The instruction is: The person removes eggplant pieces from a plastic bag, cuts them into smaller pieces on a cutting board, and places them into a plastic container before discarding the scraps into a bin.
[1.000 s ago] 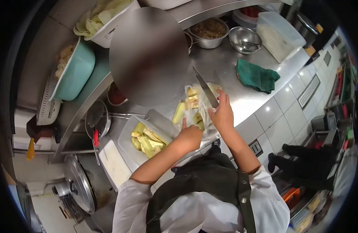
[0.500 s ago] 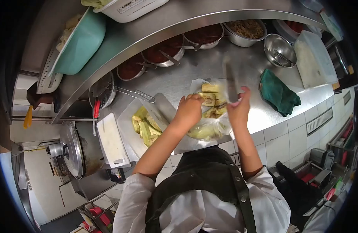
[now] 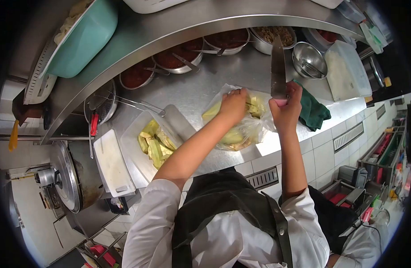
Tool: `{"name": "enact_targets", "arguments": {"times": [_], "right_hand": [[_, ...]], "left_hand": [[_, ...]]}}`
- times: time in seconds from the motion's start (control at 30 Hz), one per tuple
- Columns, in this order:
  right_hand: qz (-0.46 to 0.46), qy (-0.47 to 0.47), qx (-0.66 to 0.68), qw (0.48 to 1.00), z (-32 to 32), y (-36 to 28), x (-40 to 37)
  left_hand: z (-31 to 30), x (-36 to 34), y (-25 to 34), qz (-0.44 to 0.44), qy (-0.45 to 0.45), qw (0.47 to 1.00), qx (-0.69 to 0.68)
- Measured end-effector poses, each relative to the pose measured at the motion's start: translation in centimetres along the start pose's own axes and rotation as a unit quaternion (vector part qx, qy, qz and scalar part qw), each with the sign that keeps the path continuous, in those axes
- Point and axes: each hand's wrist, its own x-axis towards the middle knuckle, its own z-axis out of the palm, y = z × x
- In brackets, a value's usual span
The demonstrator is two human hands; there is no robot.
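Right hand (image 3: 288, 109) closed on long steel knife (image 3: 278, 69) with pink handle (image 3: 281, 102); left hand (image 3: 233, 106) on clear plastic bag (image 3: 257, 129) with yellow-green slices (image 3: 255, 105), grip unclear, on steel counter (image 3: 192, 96). Loose folds could snag knife, tearing bag.

green cloth (image 3: 311, 107) | teal tub (image 3: 87, 40) | white cutting board (image 3: 114, 163) | red sauces (image 3: 178, 54) | yellow-green pieces (image 3: 155, 143)

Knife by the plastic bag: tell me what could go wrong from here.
The knife is bare in the right hand, and the left hand is at the bag; a careless swing back could cut its fingers. The blade might also nick the thin plastic. The bag lies near the front edge of the counter, so a tug could perhaps spill pale yellow-green pieces.
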Motion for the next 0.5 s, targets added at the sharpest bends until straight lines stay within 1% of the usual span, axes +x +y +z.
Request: {"name": "enact_targets", "arguments": {"times": [0.03, 0.07, 0.13, 0.23, 0.27, 0.37, 0.47, 0.5], "right_hand": [[0.022, -0.003, 0.012, 1.0, -0.1, -0.2, -0.1], [0.044, -0.006, 0.025, 0.999, -0.2, -0.4, -0.2], [0.034, 0.001, 0.028, 0.999, -0.2, -0.2, -0.3], [0.006, -0.005, 0.023, 1.0, -0.2, 0.0, -0.1], [-0.003, -0.011, 0.021, 1.0, -0.2, 0.2, -0.1], [-0.007, -0.019, 0.01, 1.0, -0.3, 1.0, 0.1], [-0.014, -0.029, 0.018, 0.999, -0.9, 1.1, 0.3], [-0.018, -0.028, 0.011, 0.999, -1.1, 1.2, 0.3]], "left_hand": [[-0.1, -0.1, 0.3, 0.009, 0.014, 0.999, -0.033], [-0.4, -0.2, 0.5, 0.049, -0.034, 0.996, -0.062], [-1.0, 0.3, 1.0, 0.135, -0.122, 0.977, -0.114], [0.9, 1.2, 0.6, 0.247, -0.031, 0.968, -0.035], [1.6, 1.8, 0.1, 0.264, -0.045, 0.963, 0.019], [2.9, 3.0, -0.6, 0.24, -0.089, 0.963, 0.086], [1.5, 3.3, 0.4, 0.236, -0.096, 0.956, 0.147], [1.5, 3.5, 0.5, 0.235, -0.088, 0.957, 0.149]]}}
